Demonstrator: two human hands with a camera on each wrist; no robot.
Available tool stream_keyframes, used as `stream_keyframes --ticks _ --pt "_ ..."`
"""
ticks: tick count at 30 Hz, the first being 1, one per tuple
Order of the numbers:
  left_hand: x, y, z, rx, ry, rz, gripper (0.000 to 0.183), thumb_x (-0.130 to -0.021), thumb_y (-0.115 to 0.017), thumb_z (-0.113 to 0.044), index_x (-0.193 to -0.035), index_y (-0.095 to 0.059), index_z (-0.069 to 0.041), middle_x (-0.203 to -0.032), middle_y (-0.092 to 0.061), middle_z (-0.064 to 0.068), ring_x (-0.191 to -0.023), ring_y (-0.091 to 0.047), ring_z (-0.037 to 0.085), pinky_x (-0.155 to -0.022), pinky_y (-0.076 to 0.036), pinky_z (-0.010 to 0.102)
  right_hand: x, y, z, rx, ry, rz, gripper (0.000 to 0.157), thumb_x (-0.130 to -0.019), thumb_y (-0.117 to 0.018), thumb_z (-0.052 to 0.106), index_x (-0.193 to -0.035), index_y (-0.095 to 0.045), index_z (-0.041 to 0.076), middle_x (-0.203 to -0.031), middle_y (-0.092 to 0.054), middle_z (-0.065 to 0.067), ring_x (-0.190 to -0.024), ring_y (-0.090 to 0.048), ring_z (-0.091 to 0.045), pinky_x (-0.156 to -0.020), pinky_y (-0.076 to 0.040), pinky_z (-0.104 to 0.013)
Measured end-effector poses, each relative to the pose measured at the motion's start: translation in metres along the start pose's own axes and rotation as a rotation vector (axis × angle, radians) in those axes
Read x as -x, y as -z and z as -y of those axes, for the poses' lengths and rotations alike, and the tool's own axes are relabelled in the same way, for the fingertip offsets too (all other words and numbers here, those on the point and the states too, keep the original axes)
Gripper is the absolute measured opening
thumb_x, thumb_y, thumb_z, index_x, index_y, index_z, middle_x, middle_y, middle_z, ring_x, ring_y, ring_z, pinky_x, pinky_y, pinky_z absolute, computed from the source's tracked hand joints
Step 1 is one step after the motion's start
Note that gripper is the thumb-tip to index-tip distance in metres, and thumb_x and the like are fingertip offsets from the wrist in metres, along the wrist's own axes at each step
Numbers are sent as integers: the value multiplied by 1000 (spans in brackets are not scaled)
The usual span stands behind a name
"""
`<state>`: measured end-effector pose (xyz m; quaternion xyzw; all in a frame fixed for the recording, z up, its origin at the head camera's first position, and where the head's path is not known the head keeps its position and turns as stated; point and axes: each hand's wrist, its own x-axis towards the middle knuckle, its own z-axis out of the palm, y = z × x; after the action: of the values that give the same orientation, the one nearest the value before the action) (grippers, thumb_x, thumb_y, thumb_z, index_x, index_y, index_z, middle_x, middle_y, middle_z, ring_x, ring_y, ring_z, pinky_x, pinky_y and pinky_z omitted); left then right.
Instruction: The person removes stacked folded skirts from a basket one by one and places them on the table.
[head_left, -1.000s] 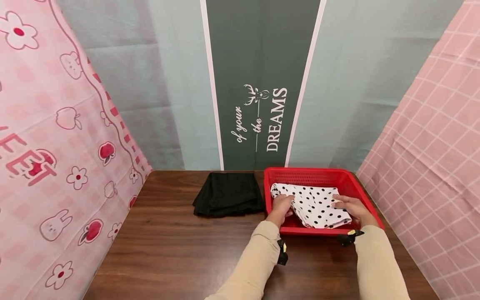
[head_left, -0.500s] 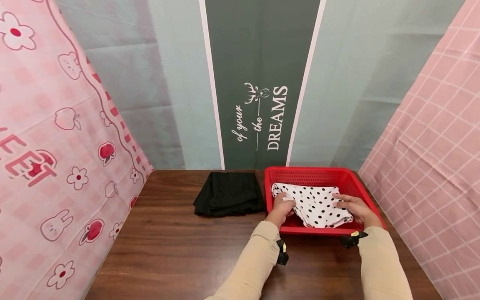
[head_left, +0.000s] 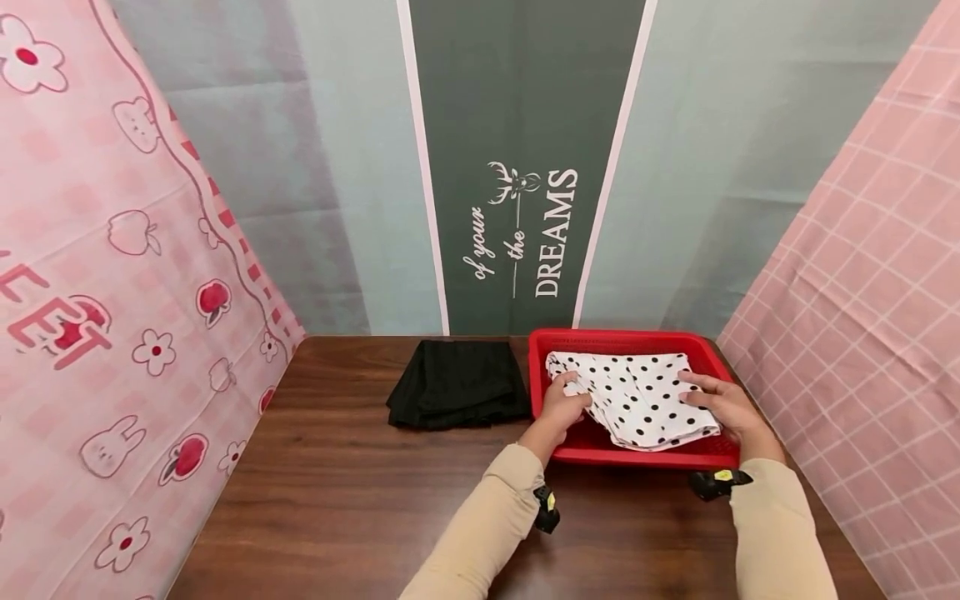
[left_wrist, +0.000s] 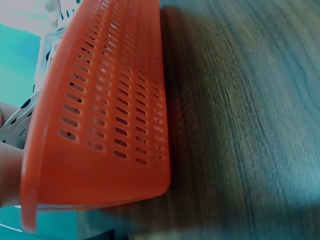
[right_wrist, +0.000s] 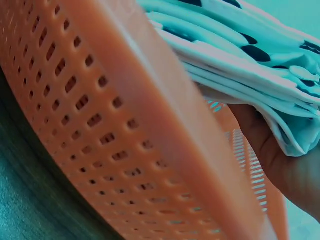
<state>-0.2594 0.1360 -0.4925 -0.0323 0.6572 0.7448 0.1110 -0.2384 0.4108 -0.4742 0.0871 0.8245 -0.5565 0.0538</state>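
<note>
A folded white garment with black polka dots (head_left: 641, 396) is held over the red plastic basket (head_left: 633, 457), inside its rim in the head view. My left hand (head_left: 559, 410) grips the folded garment's left edge, thumb on top. At the right edge my right hand (head_left: 723, 406) holds it, fingers spread over the top. From the right wrist, the layered folds (right_wrist: 240, 75) sit at rim height, with part of the hand (right_wrist: 287, 165) underneath. The left wrist view mostly shows the slotted basket wall (left_wrist: 115, 100), with fingertips at its left border.
A folded black cloth (head_left: 457, 383) lies on the wooden table (head_left: 345, 500), just left of the basket. Hanging fabric walls rise on three sides: pink printed at left (head_left: 150, 275), grey-green behind (head_left: 360, 167), pink checked at right (head_left: 847, 275).
Both hands have raised the polka-dot garment, and it now sits higher and slightly farther right over the basket. The right hand has shifted a little right. The black cloth stays put.
</note>
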Motion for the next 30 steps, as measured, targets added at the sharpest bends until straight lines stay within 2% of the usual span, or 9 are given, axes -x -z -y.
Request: stream_keyframes --ticks 3,6,10,12,16,21,25,30 --pt "5 2 -5 -46 -48 18 54 -72 -61 4 -125 -52 -7 -104 -52 4 -71 -51 21 -62 -43 29 6 1 7 12 20 -33 55 -87 -66 29 -137 -48 12 -139 -34 -24 -79 -57 -3 -67 -50 -25" --pt "10 6 -9 -82 -91 20 51 -75 -64 -1 -125 -54 -8 -109 -52 3 -82 -50 19 -69 -42 30 14 2 14 21 60 -60 53 -87 -67 29 -136 -51 17 -133 -42 -8 -86 -52 -1 -68 -48 -21" --pt "17 13 -13 -32 -118 44 49 -78 -64 -3 -125 -55 -6 -110 -52 3 -78 -53 16 -73 -48 35 26 3 21 -45 125 -76 51 -86 -68 24 -134 -53 16 -118 -48 21 -98 -43 1 -73 -42 -13" --pt "20 16 -16 11 -124 67 49 -78 -63 -2 -126 -54 -6 -108 -52 4 -72 -55 15 -72 -50 38 30 3 25 -110 154 -85 49 -85 -69 20 -132 -55 15 -112 -50 27 -98 -43 3 -73 -41 -11" --pt "23 19 -22 58 -141 87 50 -78 -60 2 -126 -54 -5 -109 -51 4 -69 -53 12 -73 -51 36 33 2 33 -192 185 -89 45 -84 -70 15 -128 -60 16 -105 -56 25 -88 -51 4 -67 -45 -13" --pt "24 18 -27 70 -138 84 50 -78 -59 3 -127 -54 -5 -110 -51 3 -67 -53 14 -69 -51 32 33 2 37 -233 155 -78 41 -84 -70 13 -124 -63 21 -97 -61 22 -74 -58 -2 -61 -48 -18" --pt "28 17 -29 103 -116 95 50 -78 -60 4 -127 -54 -6 -105 -52 4 -66 -54 16 -69 -52 34 36 2 34 -229 164 -86 40 -85 -70 13 -123 -64 21 -98 -61 22 -77 -56 0 -62 -48 -17" --pt "40 25 -28 155 -108 146 52 -78 -60 5 -129 -53 -5 -105 -53 5 -66 -56 15 -71 -52 37 51 -2 29 -122 225 -132 44 -86 -68 16 -129 -58 15 -107 -54 28 -101 -44 4 -72 -41 -11"
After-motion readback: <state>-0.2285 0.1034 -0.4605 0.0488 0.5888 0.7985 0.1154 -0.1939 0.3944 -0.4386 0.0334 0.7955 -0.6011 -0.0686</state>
